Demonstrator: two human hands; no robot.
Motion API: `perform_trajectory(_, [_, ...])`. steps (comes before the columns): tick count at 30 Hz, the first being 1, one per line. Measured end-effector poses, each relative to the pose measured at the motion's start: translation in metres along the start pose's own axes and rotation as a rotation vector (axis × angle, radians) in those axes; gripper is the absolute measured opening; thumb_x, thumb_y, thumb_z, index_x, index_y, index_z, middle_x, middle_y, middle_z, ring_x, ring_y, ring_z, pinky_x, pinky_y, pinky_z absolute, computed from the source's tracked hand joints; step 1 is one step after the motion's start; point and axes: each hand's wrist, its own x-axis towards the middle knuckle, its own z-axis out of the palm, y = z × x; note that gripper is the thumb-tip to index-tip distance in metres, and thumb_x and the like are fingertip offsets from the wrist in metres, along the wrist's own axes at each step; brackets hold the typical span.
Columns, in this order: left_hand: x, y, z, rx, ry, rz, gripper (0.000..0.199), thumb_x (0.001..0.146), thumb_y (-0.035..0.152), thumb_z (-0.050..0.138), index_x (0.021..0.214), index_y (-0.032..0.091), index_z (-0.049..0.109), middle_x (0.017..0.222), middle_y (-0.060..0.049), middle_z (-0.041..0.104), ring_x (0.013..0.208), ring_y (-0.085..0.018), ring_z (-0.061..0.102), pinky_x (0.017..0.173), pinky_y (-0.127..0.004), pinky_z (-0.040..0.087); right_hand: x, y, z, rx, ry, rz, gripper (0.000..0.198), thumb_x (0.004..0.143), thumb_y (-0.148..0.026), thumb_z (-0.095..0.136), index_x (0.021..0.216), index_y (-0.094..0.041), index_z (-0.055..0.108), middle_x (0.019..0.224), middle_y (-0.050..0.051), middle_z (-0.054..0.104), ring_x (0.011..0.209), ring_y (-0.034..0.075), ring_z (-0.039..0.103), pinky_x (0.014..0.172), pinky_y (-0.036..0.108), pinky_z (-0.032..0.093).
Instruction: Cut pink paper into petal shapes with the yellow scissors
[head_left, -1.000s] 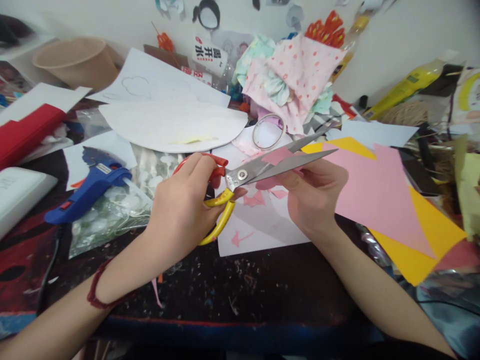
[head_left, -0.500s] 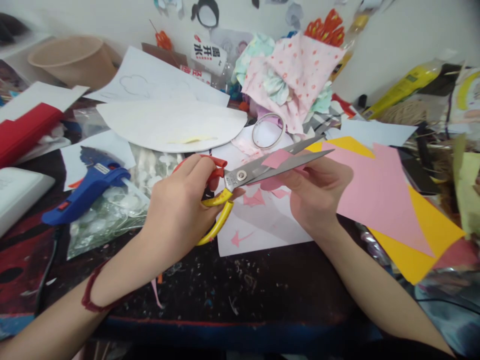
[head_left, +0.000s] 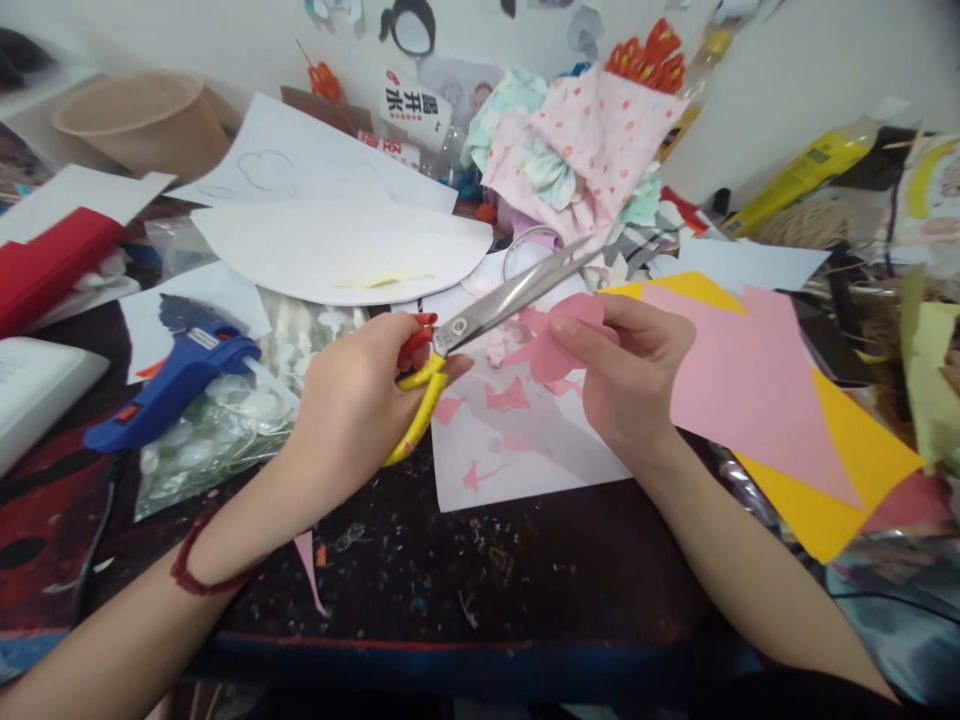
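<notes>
My left hand (head_left: 352,395) is closed around the yellow and red handles of a pair of scissors (head_left: 480,310). The blades are together and point up to the right. Between thumb and fingers, my right hand (head_left: 641,365) pinches a small pink paper cutout (head_left: 566,345) with rounded lobes. The cutout is just below the blades, apart from them. Beneath both hands, a white sheet (head_left: 480,480) bears several pink paper scraps (head_left: 506,395). A metal ring or tape-roll shape behind the blades is partly hidden.
A blue glue gun (head_left: 169,385) lies on a plastic bag at left. Large pink paper (head_left: 757,400) over yellow paper (head_left: 862,500) lies to the right. A white oval board (head_left: 337,250) and a polka-dot cloth (head_left: 585,150) are behind. The dark table's edge (head_left: 450,650) runs along the front.
The scissor blades have closed and moved away from the pink paper. A pink scrap that was between the blades has come off. My right hand has turned the cutout into fuller view.
</notes>
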Motion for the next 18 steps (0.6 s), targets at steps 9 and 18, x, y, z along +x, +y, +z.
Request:
perform_trajectory(9, [0.011,0.024,0.0,-0.644,-0.04,-0.158,0.038,0.086,0.054,0.065,0.075,0.018,0.064,0.063,0.002,0.05,0.054,-0.009,0.042,0.048,-0.026,0.032,-0.006,-0.004,0.003,-0.048,-0.175,0.113,0.017,0.076,-0.032,0.082,0.062,-0.025,0.074,0.054,-0.003,0.058,0.052,0.011,0.049,0.05,0.031,0.038])
perform_trajectory(18, [0.007,0.035,-0.001,-0.716,-0.17,-0.241,0.022,0.077,0.031,0.077,0.071,0.018,0.061,0.06,0.004,0.051,0.057,-0.009,0.043,0.051,-0.023,0.035,-0.011,-0.01,0.006,-0.059,-0.251,0.119,0.016,0.077,-0.027,0.08,0.064,-0.02,0.075,0.052,-0.005,0.049,0.054,0.008,0.043,0.052,0.028,0.03])
